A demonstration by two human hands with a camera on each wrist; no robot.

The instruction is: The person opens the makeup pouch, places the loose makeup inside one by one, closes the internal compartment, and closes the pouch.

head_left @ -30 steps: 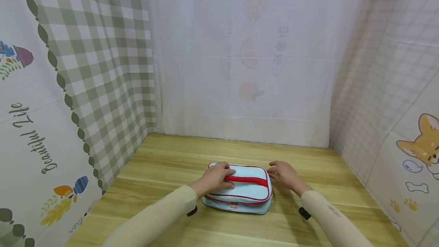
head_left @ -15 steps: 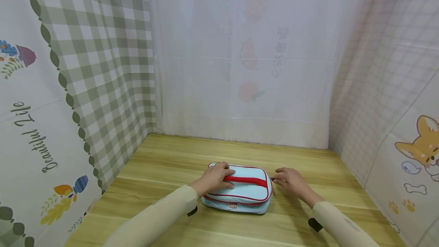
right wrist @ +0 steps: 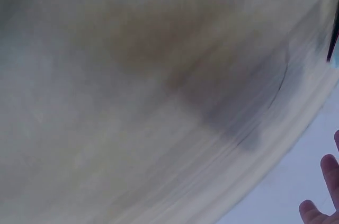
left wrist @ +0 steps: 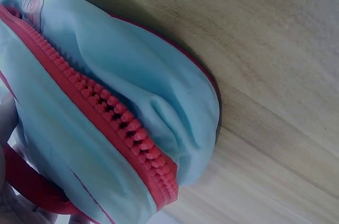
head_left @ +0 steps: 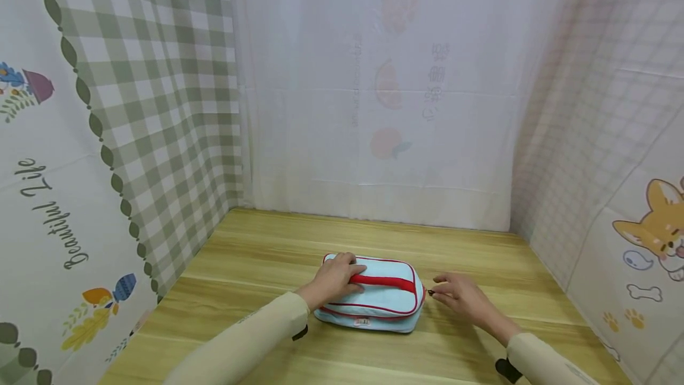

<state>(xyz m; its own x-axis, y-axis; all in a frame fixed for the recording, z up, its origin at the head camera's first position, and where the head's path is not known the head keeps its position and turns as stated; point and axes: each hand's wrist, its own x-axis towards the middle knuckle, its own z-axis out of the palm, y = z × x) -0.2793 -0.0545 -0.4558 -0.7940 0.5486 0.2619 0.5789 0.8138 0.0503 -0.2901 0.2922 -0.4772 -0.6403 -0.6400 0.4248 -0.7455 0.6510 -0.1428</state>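
Note:
A light blue zip pouch with red piping lies on the table, a red carry strap across its top. My left hand holds its left end, thumb and fingers on either side of the strap. At the pouch's right end, my right hand pinches a small dark zipper pull. Chunky red zipper teeth run along the side in the left wrist view, meshed at the end shown. Only a few right-hand fingers show at the right wrist view's edge.
The wood-grain table stretches round the pouch. A pale curtain hangs at its back edge. Green checked cloth hangs on the left, and cloth with a dog print on the right.
My right hand has moved right and toward me, round the pouch's right end, with the dark zipper pull now showing at its fingertips. My left hand and the pouch have hardly moved.

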